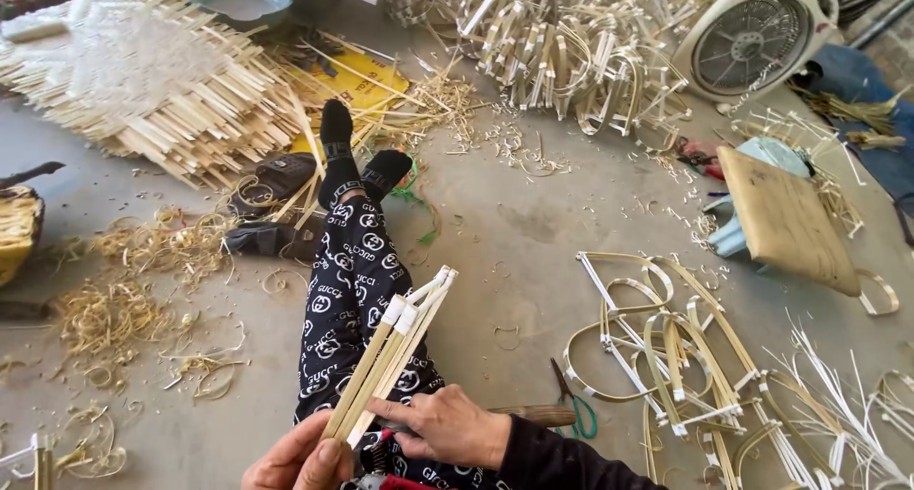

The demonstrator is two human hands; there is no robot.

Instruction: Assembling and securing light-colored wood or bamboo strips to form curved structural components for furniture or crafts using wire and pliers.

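Observation:
My left hand (pixel 297 463) and my right hand (pixel 446 423) both grip the near end of a bundle of bamboo strips (pixel 392 352) bound with white tape. The bundle slants up and to the right over my lap. My legs in black patterned trousers (pixel 354 290) stretch out on the concrete floor, with black socks (pixel 360 161) on the feet. A red-handled tool (pixel 386 480) peeks out just below my hands. A wooden-handled tool (pixel 543 415) lies beside my right forearm.
A stack of cut bamboo slats (pixel 162 90) lies far left. Bent bamboo frames are heaped at the top centre (pixel 562 47) and lie spread out at right (pixel 685 366). A white fan (pixel 752 38), a wooden stool (pixel 785 219), green-handled scissors (pixel 571 400) and bamboo shavings (pixel 124 300) surround me.

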